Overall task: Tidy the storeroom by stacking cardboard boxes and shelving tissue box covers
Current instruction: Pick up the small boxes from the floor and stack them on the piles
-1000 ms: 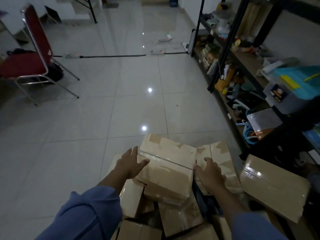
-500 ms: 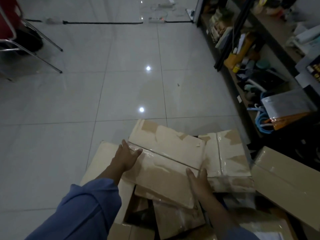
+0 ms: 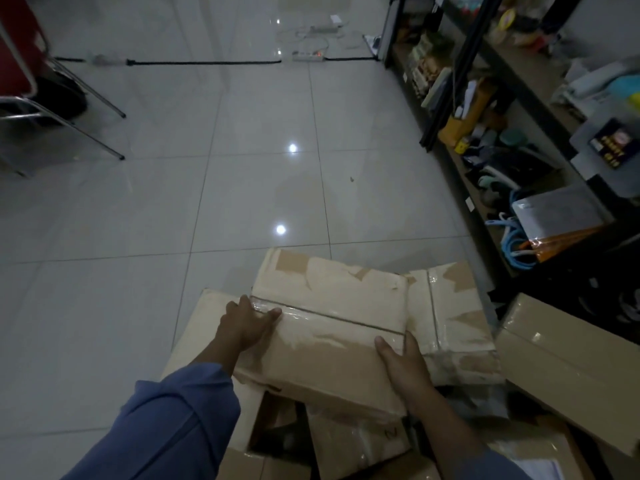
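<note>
A taped cardboard box (image 3: pixel 329 317) lies tilted on top of a heap of other cardboard boxes (image 3: pixel 450 317) at the bottom centre. My left hand (image 3: pixel 244 323) grips its left edge, thumb on the top face by the tape seam. My right hand (image 3: pixel 401 365) grips its near right corner, thumb on top and fingers hidden under the edge. A flatter box (image 3: pixel 197 327) lies under its left side. No tissue box cover is recognisable.
A long cardboard box (image 3: pixel 568 368) leans at the right. A dark metal shelf (image 3: pixel 464 64) full of clutter runs along the right wall. A red chair (image 3: pixel 31 84) stands far left. A black cable (image 3: pixel 207 62) and power strip (image 3: pixel 308 56) cross the tiled floor.
My right hand has slid from the box beside it onto the top box's near right corner. The left hand stays on the left edge. The camera has tilted down and closer.
</note>
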